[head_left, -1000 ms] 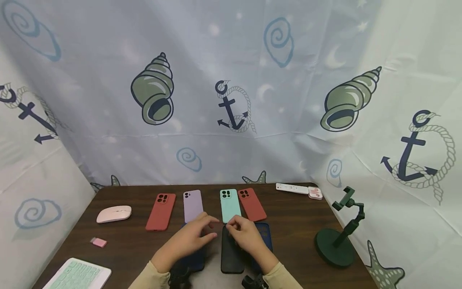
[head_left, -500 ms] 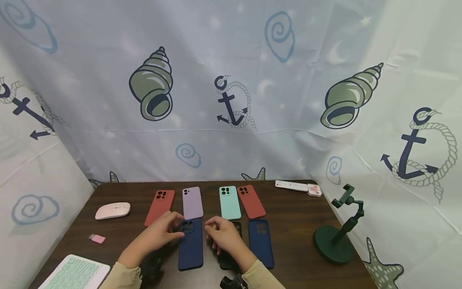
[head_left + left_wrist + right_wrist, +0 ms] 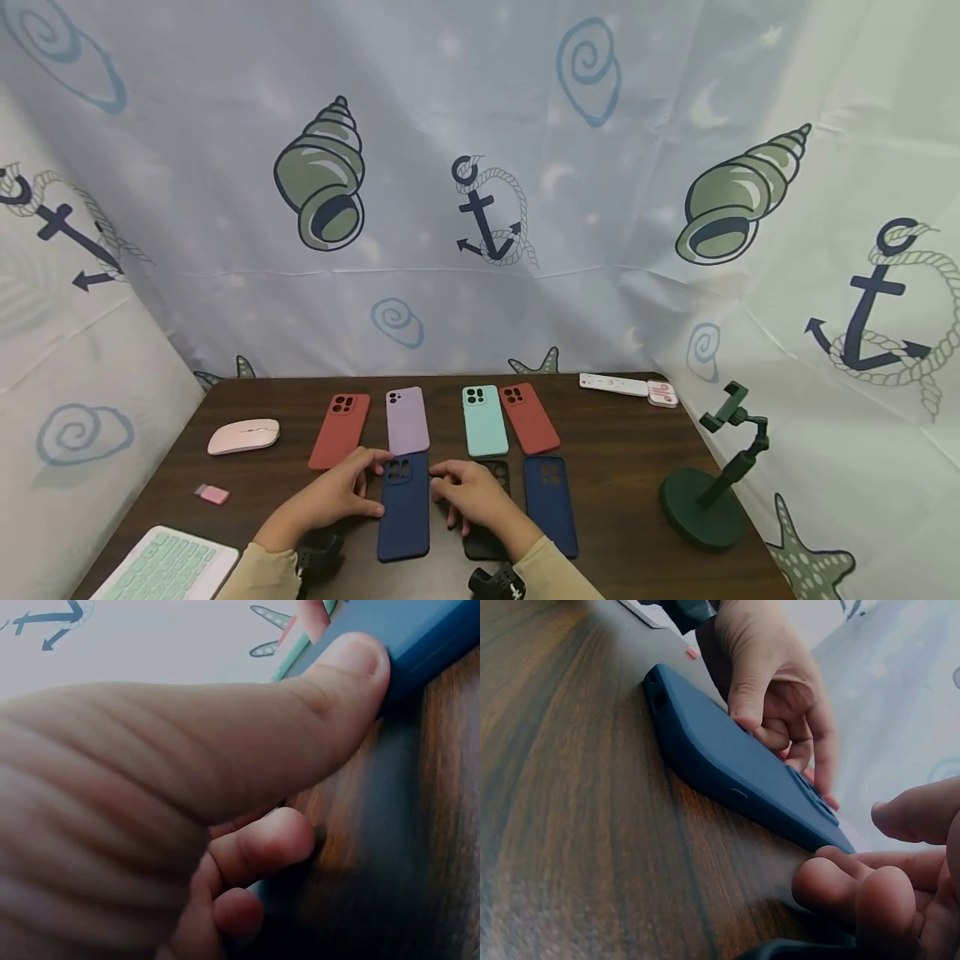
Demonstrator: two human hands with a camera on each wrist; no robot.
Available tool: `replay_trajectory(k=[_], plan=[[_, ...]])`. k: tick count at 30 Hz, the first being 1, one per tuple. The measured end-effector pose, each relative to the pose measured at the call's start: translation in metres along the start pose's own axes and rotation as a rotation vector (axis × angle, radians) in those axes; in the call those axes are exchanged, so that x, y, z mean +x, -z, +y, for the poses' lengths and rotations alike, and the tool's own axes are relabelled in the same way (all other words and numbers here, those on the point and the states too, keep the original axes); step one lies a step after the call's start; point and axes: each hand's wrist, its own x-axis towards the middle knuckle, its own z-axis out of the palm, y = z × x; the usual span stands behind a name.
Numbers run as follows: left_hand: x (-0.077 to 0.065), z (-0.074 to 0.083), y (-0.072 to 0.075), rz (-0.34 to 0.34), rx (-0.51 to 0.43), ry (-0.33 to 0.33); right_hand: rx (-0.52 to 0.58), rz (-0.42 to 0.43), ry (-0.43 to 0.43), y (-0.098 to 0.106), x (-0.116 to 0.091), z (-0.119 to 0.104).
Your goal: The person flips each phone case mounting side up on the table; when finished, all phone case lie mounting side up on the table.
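Head view: matte navy-blue rectangular plastic-looking phone case runs near-to-far, just right of the left hand (closer one, thumb touching, index spread away); right hand hangs loosely curled.

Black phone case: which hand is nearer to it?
Right. The right hand is at the black phone case, covering part of it in the head view. The left hand is farther, at the left edge of the dark blue phone case between the hands.
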Motion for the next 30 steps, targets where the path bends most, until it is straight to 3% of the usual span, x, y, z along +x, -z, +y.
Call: replay_trajectory(k=[15, 23, 30], plan=[[0.001, 0.002, 0.002, 0.006, -0.021, 0.019, 0.021, -0.028, 0.017, 0.003, 0.005, 0.006], [-0.005, 0.001, -0.001, -0.01, -0.023, -0.001, 0.127, -0.075, 0.013, 0.002, 0.001, 0.01], [-0.001, 0.006, 0.001, -0.008, -0.015, 0.009, 0.197, -0.1, 0.055, 0.008, 0.001, 0.009]])
